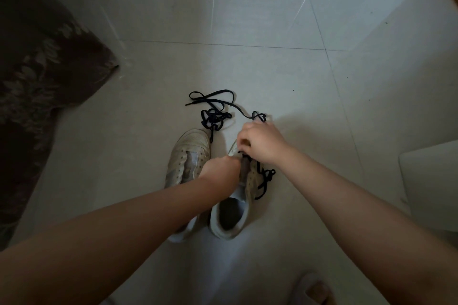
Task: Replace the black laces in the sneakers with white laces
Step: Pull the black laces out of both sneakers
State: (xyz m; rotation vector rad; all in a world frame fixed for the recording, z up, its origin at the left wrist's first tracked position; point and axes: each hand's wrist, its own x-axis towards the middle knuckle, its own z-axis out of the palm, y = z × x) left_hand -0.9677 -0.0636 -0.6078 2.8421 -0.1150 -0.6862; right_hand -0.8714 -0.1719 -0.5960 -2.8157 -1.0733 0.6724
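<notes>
Working the right sneaker [250,181] now, left hand [220,168] steadying its tongue while the right hand's [260,142] narrow grip tugs black lace [266,176] free, discarded lace [215,116] just beyond

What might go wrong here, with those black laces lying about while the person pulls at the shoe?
The pulled-out black lace lies in a tangled heap by the left shoe; it may knot further. The right hand pulls the other lace from the right shoe, which could snag in an eyelet. The light is dim, so eyelets are hard to see.
</notes>
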